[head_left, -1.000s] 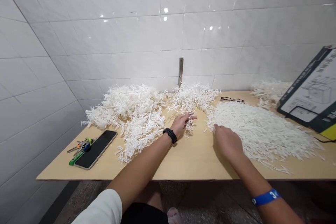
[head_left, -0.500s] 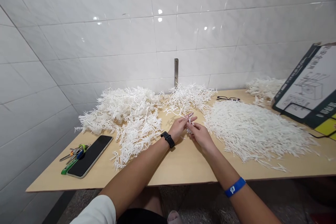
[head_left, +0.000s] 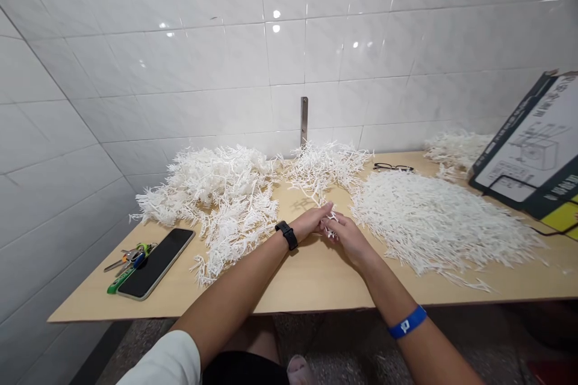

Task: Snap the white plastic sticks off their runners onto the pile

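My left hand (head_left: 313, 221) and my right hand (head_left: 345, 233) meet over the middle of the table. Between their closed fingers is a white branched plastic piece (head_left: 332, 216), its thin twigs poking out at the top and between the fingers. The left fingers are partly hidden behind the hands. A wide pile of short white plastic sticks (head_left: 442, 219) lies just right of my right hand. Beyond the hands sits a small heap of white branched pieces (head_left: 327, 165), and a larger tangled heap (head_left: 217, 183) spreads to the left.
A phone (head_left: 157, 263) and keys (head_left: 130, 260) lie on the wooden table (head_left: 311, 289) at left. Folded glasses (head_left: 392, 166) rest near the tiled wall. A printed box (head_left: 528, 144) leans at right, with a black cable by it and more white pieces (head_left: 456, 150) behind.
My left hand has turned and closed nearer to my right hand, and the branched piece now sits lower, more covered by the fingers. The view has tipped slightly.
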A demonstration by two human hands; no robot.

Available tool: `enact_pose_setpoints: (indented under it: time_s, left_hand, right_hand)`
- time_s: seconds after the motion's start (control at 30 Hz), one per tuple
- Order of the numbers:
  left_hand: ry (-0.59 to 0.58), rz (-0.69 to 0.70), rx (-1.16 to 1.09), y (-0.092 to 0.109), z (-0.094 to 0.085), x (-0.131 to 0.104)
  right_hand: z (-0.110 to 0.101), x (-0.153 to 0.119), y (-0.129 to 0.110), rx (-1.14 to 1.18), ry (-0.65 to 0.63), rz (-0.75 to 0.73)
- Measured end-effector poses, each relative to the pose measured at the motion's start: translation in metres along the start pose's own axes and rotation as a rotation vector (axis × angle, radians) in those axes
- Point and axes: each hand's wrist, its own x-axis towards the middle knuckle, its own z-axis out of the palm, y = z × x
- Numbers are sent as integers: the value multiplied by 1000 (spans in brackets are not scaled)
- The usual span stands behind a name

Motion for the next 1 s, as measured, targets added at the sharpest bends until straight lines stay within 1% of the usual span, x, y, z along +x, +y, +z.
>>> enact_pose_setpoints:
  time_s: [0.07,0.1,0.17,0.3,0.47,0.6,0.77,0.8,0.83,0.9,0.93,1.0]
  left_hand:
    - [-31,-47,45,1,-2,-1]
    - [-38,-52,61,2,-2,-2]
    - [-33,-24,65,2,-2,-3]
    - [9,84,25,2,2,-4]
    - [-7,65,100,0,4,-5]
    - [-5,49,46,1,4,-4]
    - [77,128,-37,3,5,-4]
    - [54,118,-29,3,4,-4]
    - [6,90,-18,3,3,-4]
    - [-130,8,0,3,1,-5]
    - [-188,-22,3,3,-1,-6]
    - [-249,-26,4,4,-4,-7]
  right_hand:
    - [1,-1,-1,5,-78,29]
    - [1,-2,-1,9,-97,46]
    - [1,-2,0,17,-92,68]
    - [2,-1,4,102,-79,96]
    - [4,1,7,148,-82,114]
    - [5,-1,5,202,-114,90]
    - [7,-2,3,147,-114,137]
    - [8,-1,4,134,-93,137]
    - [9,-1,4,127,-63,132]
    - [10,0,5,126,-12,124]
    - [10,0,6,129,0,120]
    - [9,1,7,133,-7,114]
